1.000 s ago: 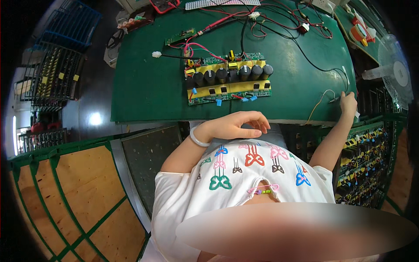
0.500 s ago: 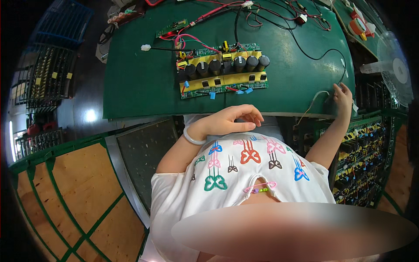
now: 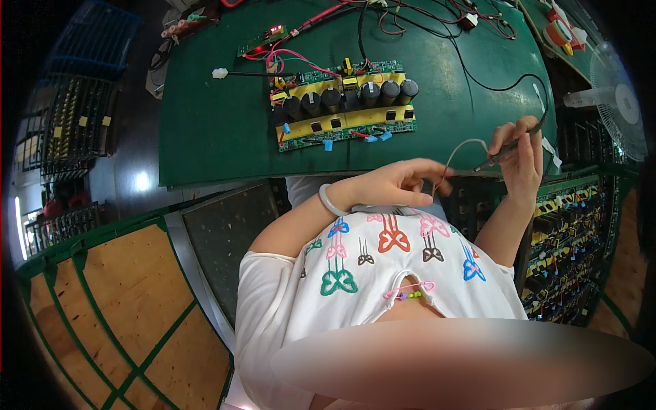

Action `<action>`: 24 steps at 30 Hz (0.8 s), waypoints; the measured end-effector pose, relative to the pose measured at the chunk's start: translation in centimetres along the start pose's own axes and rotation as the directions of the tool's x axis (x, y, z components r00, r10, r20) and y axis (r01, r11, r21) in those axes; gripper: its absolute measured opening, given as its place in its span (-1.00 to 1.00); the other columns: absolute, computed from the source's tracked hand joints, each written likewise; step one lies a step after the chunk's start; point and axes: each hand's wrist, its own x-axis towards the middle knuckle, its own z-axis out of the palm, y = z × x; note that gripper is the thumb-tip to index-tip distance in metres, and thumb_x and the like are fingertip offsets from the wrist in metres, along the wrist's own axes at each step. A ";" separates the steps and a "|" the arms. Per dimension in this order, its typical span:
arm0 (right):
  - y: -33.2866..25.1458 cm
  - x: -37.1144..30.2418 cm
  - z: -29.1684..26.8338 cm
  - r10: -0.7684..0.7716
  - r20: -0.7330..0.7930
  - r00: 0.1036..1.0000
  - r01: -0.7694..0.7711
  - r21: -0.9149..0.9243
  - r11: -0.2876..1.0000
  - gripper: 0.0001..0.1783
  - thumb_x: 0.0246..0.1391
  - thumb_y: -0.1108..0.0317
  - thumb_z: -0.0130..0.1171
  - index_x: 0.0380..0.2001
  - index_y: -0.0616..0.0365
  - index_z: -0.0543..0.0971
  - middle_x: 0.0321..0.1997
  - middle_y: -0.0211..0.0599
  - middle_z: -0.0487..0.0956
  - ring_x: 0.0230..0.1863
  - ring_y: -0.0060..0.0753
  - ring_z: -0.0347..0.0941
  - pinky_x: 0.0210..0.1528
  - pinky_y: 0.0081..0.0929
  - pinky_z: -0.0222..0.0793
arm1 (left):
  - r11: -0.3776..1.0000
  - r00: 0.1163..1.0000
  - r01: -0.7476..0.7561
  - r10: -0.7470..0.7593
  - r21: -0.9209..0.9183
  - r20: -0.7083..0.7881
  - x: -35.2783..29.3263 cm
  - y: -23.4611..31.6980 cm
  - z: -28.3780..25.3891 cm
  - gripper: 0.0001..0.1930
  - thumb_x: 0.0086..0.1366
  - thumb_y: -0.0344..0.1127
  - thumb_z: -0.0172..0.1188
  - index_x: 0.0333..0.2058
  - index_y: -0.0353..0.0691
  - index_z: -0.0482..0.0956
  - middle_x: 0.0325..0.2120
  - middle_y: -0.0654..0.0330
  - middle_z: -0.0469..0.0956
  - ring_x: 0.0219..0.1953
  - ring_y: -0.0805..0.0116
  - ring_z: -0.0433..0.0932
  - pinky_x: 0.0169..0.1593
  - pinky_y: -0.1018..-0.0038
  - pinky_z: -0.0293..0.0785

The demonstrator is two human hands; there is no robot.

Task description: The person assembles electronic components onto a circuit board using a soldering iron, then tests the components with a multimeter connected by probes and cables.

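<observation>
My right hand (image 3: 523, 160) is closed around a slim dark test probe (image 3: 490, 162) near the table's right front corner. Its tip points left, and a black cable runs from its back end. A thin pale lead (image 3: 459, 145) loops from the probe toward my left hand (image 3: 410, 183). That hand is at the table's front edge, its fingers apart and loosely curled, with the lead passing its fingertips; a grip on it does not show. Beyond my hands lies a long green circuit board (image 3: 345, 109) with yellow strips, black cylindrical capacitors and blue-tipped wires.
A small board with red lights (image 3: 263, 42) connects to the large board by wires. Tangled red and black cables (image 3: 437, 17) lie across the back of the green table (image 3: 205, 130). At the right are a white fan (image 3: 618, 102) and a rack of circuit boards (image 3: 564, 239).
My right hand has lifted the probe from the table's right edge and brought it leftward. My left hand has moved right, up to the pale lead.
</observation>
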 end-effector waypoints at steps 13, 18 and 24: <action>1.1 -1.0 -2.6 -0.064 -0.198 0.978 0.011 -0.257 0.966 -0.66 0.20 0.58 0.10 -0.04 0.05 0.28 -0.33 -0.29 0.40 -0.37 -0.61 0.30 -0.36 -0.62 0.35 | 0.876 0.976 0.159 -0.069 0.456 -0.207 -8.5 1.2 -2.1 -0.88 0.18 -0.48 0.27 -0.29 -0.33 0.67 -0.34 0.19 0.59 -0.26 0.45 0.56 -0.14 0.52 0.47; 3.5 0.4 -1.5 -0.080 -0.218 0.973 0.025 -0.245 0.969 -0.62 0.07 0.66 0.19 -0.11 0.09 0.33 -0.33 -0.34 0.38 -0.36 -0.60 0.32 -0.38 -0.61 0.37 | 0.892 0.945 0.041 0.113 0.451 -0.308 -8.8 0.9 -0.8 -0.79 0.06 -0.62 0.31 -0.29 -0.29 0.72 -0.38 0.20 0.58 -0.28 0.40 0.57 -0.23 0.52 0.48; 6.1 1.0 1.2 -0.076 -0.277 0.958 0.081 0.006 0.997 -0.80 0.12 0.62 0.12 -0.31 0.14 0.33 -0.36 -0.36 0.37 -0.32 -0.54 0.33 -0.31 -0.49 0.44 | 0.588 0.723 0.009 0.555 0.809 -0.412 -6.4 0.1 -0.7 -0.77 0.05 -0.64 0.34 -0.27 -0.33 0.70 -0.36 0.14 0.59 -0.35 0.37 0.63 -0.25 0.55 0.59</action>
